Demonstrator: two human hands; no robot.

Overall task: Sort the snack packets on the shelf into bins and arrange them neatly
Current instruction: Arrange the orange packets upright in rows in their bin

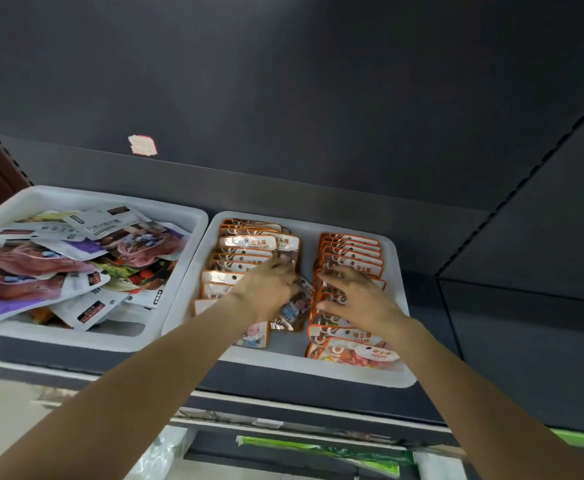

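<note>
Far left on the shelf: left bin heaped with loose purple and white snack packets, unsorted. Next, right bin, two overlapped rows of orange packets. Left hand on left row, fingers curled among packets, grip unclear; loose packet skewed in the gap. Right hand spread, pressing right row. Risk: a sideways nudge toppling the overlapped rows, slippery film sliding askew

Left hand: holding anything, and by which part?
The left hand seems to grip a clear candy packet by its upper end; blur hides the fingers. The right hand only rests on the right packet row.
</note>
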